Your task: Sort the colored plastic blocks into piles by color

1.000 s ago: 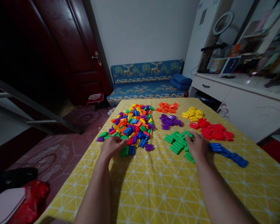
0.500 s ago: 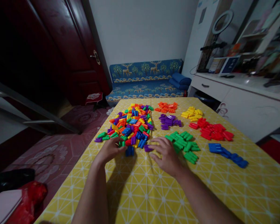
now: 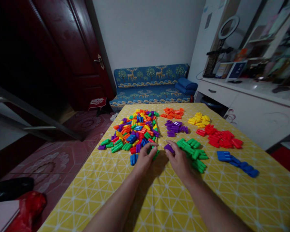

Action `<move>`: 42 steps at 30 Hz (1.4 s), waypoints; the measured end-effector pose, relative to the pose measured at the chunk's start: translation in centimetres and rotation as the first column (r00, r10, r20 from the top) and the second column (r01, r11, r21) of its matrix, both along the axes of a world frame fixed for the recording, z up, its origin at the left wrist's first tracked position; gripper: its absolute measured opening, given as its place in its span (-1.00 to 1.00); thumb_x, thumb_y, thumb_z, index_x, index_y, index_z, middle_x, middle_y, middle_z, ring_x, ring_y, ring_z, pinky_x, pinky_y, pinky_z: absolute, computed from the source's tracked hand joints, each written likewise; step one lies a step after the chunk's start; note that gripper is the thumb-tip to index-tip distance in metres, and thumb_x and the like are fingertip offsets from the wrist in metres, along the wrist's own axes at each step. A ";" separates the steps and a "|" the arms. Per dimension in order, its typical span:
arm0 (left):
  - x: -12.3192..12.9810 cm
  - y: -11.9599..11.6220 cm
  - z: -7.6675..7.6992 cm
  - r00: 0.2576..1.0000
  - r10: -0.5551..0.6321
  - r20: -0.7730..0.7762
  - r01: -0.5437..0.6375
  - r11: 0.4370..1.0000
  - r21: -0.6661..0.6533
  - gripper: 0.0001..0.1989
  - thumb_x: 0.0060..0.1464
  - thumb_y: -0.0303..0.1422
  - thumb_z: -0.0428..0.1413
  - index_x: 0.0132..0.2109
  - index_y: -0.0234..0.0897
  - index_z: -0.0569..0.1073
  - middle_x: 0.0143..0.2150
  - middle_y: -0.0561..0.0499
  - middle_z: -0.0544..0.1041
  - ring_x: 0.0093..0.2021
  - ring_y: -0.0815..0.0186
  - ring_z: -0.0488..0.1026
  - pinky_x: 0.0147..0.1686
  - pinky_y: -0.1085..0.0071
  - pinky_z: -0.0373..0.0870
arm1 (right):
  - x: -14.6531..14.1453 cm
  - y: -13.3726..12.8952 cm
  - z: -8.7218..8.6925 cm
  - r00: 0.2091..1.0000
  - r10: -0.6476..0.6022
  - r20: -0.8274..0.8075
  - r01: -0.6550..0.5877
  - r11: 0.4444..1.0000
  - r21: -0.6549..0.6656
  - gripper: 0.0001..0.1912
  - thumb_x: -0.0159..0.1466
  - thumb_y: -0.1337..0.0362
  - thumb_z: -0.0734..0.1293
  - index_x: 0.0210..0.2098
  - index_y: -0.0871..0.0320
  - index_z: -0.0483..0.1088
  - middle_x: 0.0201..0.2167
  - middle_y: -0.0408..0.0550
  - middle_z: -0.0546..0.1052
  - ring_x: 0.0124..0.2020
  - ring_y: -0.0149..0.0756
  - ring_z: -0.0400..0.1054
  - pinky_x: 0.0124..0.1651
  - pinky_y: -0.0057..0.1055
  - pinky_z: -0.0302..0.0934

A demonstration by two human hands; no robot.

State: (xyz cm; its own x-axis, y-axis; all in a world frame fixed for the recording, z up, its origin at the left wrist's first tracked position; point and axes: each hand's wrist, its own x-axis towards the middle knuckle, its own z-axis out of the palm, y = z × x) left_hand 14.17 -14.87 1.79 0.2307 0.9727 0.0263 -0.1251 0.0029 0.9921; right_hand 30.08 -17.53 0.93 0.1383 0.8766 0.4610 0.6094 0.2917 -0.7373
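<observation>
My left hand (image 3: 145, 157) is at the near right edge of the mixed pile of coloured blocks (image 3: 135, 129), its fingers closed around a green block (image 3: 156, 154). A purple block (image 3: 169, 148) is pinched between the thumb and fingers of my right hand (image 3: 177, 159). Just right of that hand lies a green group (image 3: 192, 149). Beyond it are a purple group (image 3: 176, 127) and an orange group (image 3: 172, 112). A yellow group (image 3: 199, 120), a red group (image 3: 222, 138) and a blue row (image 3: 238, 163) lie further right. One blue block (image 3: 133, 159) sits left of my left hand.
The blocks lie on a table with a yellow patterned cloth (image 3: 154, 206). Behind it stands a blue patterned sofa (image 3: 147, 91). At the right is a white dresser (image 3: 256, 109); a small stool (image 3: 97, 103) and a dark red door (image 3: 74, 48) are at the left.
My left hand has moved right, from the pile's near left part, and now has a green block. My right hand has shifted slightly and closed on the purple block, which has moved right.
</observation>
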 end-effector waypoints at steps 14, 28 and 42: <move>0.7 0.9 -1.8 0.963 -0.099 0.250 0.122 0.989 -0.079 -0.40 -0.20 -0.31 0.37 0.03 -0.27 0.41 -0.15 -0.09 0.49 -0.17 0.24 0.48 -0.21 0.28 0.50 | 9.5 14.9 3.0 0.901 -0.267 -0.343 0.226 0.962 -0.156 -0.68 0.01 0.39 0.35 -0.20 0.28 0.45 -0.38 0.04 0.58 -0.33 -0.17 0.50 -0.26 -0.24 0.41; 0.8 1.0 -1.7 0.977 -0.027 0.211 0.039 0.998 -0.053 -0.48 -0.26 -0.19 0.41 -0.19 -0.30 0.38 -0.44 0.07 0.50 -0.41 0.39 0.48 -0.36 0.48 0.41 | -1.0 -0.3 1.4 0.962 0.127 0.241 -0.107 0.990 -0.097 -0.47 0.13 0.34 0.42 0.10 0.04 0.37 -0.02 0.03 0.52 -0.05 -0.12 0.45 -0.07 -0.24 0.37; 0.7 0.2 -2.4 0.995 -0.058 -0.079 0.070 0.985 0.160 -0.73 0.16 -0.20 0.11 -0.09 -0.30 0.42 -0.42 0.01 0.53 -0.43 0.31 0.50 -0.40 0.41 0.44 | 5.3 1.9 0.5 0.765 -0.319 0.559 0.275 0.947 0.164 -0.59 0.22 0.15 0.36 0.02 0.17 0.42 -0.02 0.09 0.53 0.00 -0.01 0.36 0.08 -0.09 0.14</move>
State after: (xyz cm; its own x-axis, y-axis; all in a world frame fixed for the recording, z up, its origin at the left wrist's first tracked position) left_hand 14.88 -14.69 -0.65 0.2998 0.9399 0.1635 -0.0561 -0.1537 0.9865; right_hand 35.36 -15.61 1.44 0.0785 0.7991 0.5960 0.9758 0.0609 -0.2102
